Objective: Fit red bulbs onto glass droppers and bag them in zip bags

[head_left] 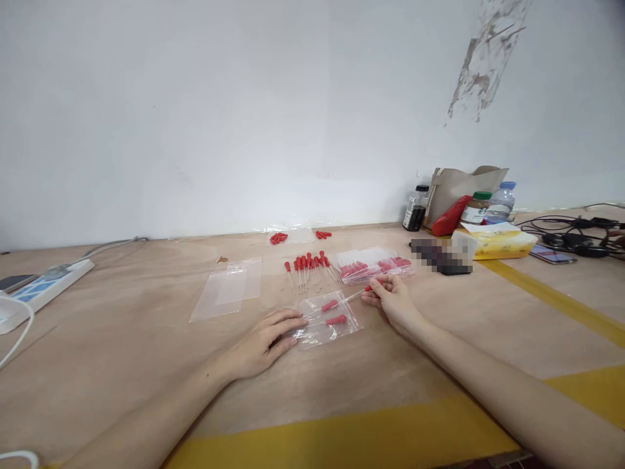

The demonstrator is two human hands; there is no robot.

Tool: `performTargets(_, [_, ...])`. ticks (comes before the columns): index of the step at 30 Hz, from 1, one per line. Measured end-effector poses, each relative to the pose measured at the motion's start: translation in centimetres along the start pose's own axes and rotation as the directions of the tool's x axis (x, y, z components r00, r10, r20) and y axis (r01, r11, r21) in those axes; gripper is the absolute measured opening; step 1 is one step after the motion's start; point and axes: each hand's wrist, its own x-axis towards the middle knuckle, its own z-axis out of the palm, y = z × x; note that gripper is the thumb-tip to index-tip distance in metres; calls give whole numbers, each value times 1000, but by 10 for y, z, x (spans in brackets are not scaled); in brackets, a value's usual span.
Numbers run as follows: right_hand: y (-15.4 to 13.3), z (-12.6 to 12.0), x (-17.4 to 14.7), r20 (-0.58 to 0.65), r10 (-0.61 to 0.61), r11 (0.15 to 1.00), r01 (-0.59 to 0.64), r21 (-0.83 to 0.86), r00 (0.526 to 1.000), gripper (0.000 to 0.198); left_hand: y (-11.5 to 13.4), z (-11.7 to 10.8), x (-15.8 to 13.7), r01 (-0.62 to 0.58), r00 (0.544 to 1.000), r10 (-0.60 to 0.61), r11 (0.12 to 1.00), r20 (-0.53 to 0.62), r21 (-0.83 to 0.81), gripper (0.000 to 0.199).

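My left hand (266, 342) grips the left end of a clear zip bag (317, 337) on the table. Two droppers with red rubber bulbs lie in the bag, one bulb (336, 320) nearer me than the other. In my right hand (393, 303), closed at the fingertips, is another dropper (353, 296), held by its red bulb. Its thin clear tube points left to the bag's right edge; whether the tip is inside I cannot tell. Just beyond lies a row of loose droppers (307, 263). Filled bags of droppers (375, 266) are stacked beyond my right hand.
Flat clear bags (229, 286) lie at left, and loose red bulbs (278, 239) by the wall. A power strip (49, 286) is far left. To the right stand a dark bottle (416, 210), a tissue pack (505, 243), a jar (475, 210), a phone (553, 254) and cables (581, 238).
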Motion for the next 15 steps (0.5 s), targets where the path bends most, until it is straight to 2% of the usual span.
performTargets(4, [0,-3,-3,76,39,997,-34,-69,996,32,1,0,0,6,1000,-6,1000,1,-8,35])
performTargets(9, [0,-1,-12,188,38,989,-10,-149,982,37,-1,1,-1,5,1000,-5,1000,-18,3,35])
performTargets(12, [1,2,-15,279,40,946,53,-320,960,31,-2,1,-1,11,1000,-11,1000,-15,6,35])
performTargets(15, [2,5,-16,367,-17,871,194,-452,930,23,-1,1,-1,18,1000,-18,1000,-6,8,35])
